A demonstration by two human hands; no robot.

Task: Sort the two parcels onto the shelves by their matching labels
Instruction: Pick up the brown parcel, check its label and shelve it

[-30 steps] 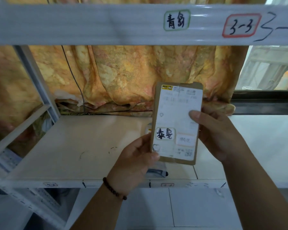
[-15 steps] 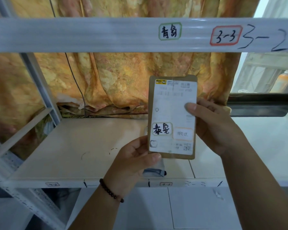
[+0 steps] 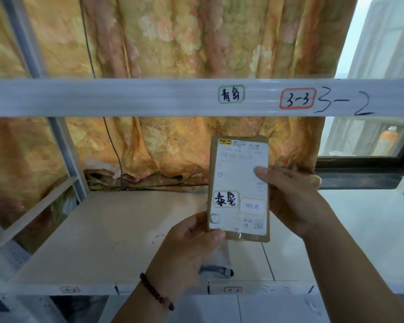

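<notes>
A flat brown parcel (image 3: 238, 183) with a white shipping label stands upright in front of me, held over the white shelf board (image 3: 117, 229). A green-edged sticker with two black handwritten characters sits low on its label. My left hand (image 3: 187, 250) grips its lower left corner and also holds a second, clear-plastic parcel (image 3: 219, 264) with a dark end underneath. My right hand (image 3: 289, 197) grips the right edge, thumb on the label. The upper shelf rail (image 3: 126, 97) carries a green-edged sticker (image 3: 231, 94) with two different characters.
An orange-edged sticker "3-3" (image 3: 297, 99) and handwritten "3-2" mark the upper rail. Small labels (image 3: 233, 289) sit on the lower rail. An orange floral curtain (image 3: 173, 43) hangs behind the rack. A window (image 3: 371, 136) with a bottle is at right. A grey upright post (image 3: 63, 145) stands at left.
The view has tilted upward, so the upper rail sits lower in frame and more curtain shows above it. Both hands keep the same grip on the parcel.
</notes>
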